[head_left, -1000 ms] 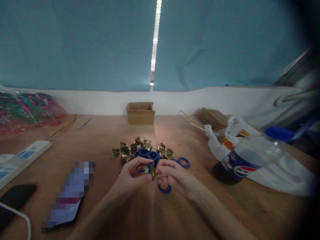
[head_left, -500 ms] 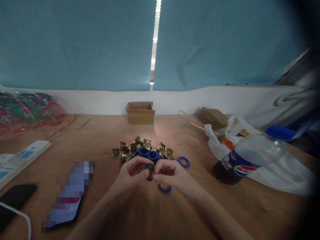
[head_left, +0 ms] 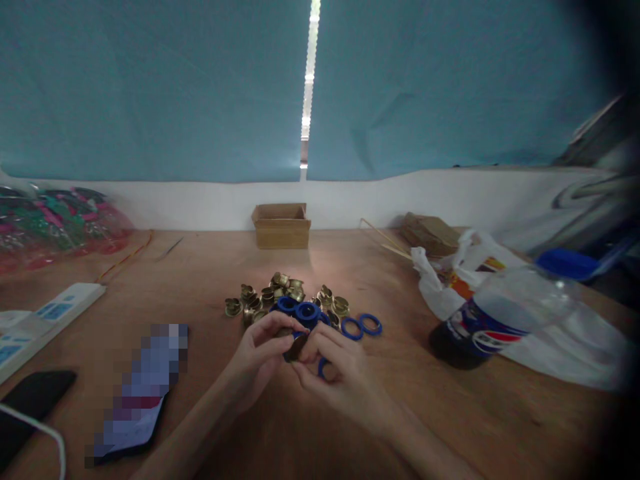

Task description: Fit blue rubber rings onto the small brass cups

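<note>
The left hand (head_left: 260,353) and right hand (head_left: 336,371) are pinching one brass piece (head_left: 296,347) between them, just 6 o'clock of the brass pile (head_left: 280,292). The right hand is also hooking a blue ring (head_left: 323,368). The bench (head_left: 300,433) is lying open at 6 o'clock, and the bottle (head_left: 500,320) is lying well apart at 3 o'clock.

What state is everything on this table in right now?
Left hand, pinching a brass piece.
Right hand, pinching the same piece, a blue ring at its fingers.
Brass pile, loose heap.
Box, open on top.
Bottle, capped, lying on its side.
Phone, screen dark.
</note>
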Demonstrator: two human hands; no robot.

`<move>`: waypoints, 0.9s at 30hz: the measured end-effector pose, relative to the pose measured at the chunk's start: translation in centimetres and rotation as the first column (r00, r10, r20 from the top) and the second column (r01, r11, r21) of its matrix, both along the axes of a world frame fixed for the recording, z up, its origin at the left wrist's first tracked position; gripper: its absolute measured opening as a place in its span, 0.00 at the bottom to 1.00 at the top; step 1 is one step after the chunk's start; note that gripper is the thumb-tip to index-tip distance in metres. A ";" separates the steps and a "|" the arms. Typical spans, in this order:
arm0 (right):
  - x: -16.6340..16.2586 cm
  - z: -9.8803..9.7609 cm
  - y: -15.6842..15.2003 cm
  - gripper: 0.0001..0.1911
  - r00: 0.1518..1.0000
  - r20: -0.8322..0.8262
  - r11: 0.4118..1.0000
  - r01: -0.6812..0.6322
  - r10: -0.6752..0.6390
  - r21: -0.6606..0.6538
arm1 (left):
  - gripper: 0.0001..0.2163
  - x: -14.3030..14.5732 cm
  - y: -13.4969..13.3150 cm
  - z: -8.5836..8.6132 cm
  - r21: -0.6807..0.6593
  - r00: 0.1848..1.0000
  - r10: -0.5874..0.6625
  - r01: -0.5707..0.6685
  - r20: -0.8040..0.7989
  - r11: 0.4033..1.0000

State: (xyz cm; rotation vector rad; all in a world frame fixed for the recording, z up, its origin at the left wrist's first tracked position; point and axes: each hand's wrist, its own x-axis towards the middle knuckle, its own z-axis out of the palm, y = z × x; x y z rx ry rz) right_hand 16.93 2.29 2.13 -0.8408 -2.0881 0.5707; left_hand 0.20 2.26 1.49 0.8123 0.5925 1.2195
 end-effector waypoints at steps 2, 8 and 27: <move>-0.2 -0.3 -0.3 0.05 0.999 0.045 0.999 0.015 -0.017 0.042 | 0.08 0.0 0.0 0.1 -0.018 0.999 -0.005 0.006 0.051 1.000; -0.3 -0.2 -0.8 0.05 0.992 0.128 0.995 -0.018 0.005 0.102 | 0.06 0.0 -0.2 0.4 -0.010 0.998 -0.027 0.028 0.055 1.000; -0.8 -0.7 -1.3 0.09 0.988 0.134 0.923 0.018 -0.075 0.384 | 0.07 -0.2 -0.5 1.2 -0.010 0.974 -0.120 0.124 0.192 0.992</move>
